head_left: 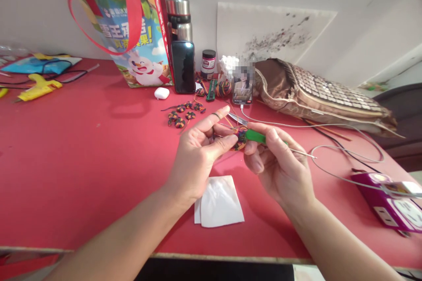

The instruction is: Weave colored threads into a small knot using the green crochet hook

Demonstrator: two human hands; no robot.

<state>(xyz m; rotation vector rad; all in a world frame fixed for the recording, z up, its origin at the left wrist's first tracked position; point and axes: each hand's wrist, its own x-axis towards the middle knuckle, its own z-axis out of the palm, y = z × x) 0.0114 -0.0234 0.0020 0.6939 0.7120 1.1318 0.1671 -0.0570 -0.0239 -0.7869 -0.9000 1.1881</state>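
My left hand (pixel 201 149) pinches a small multicoloured crocheted piece (pixel 239 139) between thumb and fingers, its index finger stretched out with yarn looped round it. My right hand (pixel 277 164) grips a green-handled crochet hook (pixel 260 137) whose metal end sticks out to the right; the hook tip meets the crocheted piece. Both hands hover above the red table (pixel 82 162). A folded white tissue (pixel 219 202) lies just below them.
Several finished crocheted pieces (pixel 184 114) lie behind the hands, with scissors (pixel 238 118). Further back stand a printed bag (pixel 132 22), a thermos (pixel 178 17), two phones (pixel 183 66), a small jar (pixel 208 62) and a beige purse (pixel 316 92). Glue gun (pixel 38 87) left; power strip (pixel 392 202) and cables right.
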